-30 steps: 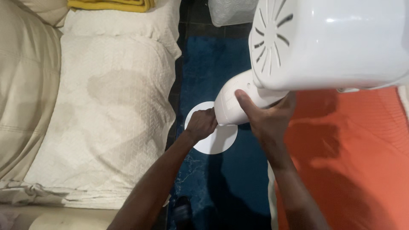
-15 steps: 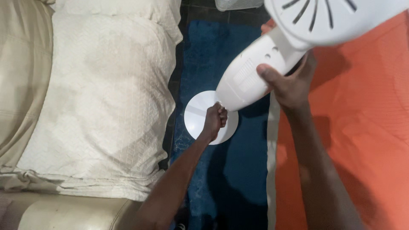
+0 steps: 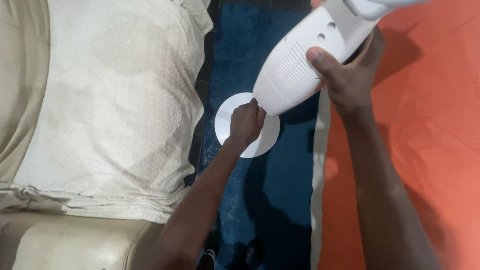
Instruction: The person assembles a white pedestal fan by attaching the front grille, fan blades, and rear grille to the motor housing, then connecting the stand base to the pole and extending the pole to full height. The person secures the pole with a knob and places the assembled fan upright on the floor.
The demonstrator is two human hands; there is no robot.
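Two bare forearms are seen from above, uncovered from elbow to wrist; no sleeve is shown anywhere in view. The left hand (image 3: 245, 123) and the right hand (image 3: 350, 75) are ungloved, with nothing worn on fingers or wrists. Short, plain nails are shown on the right hand's thumb and the left hand's fingers.

A home, likely a living room or bedroom: a cream leather sofa (image 3: 22, 75) draped with a white quilted cover (image 3: 115, 100) at nine o'clock, a blue rug (image 3: 280, 200) at centre, orange textured bedding (image 3: 430, 125) at three o'clock.
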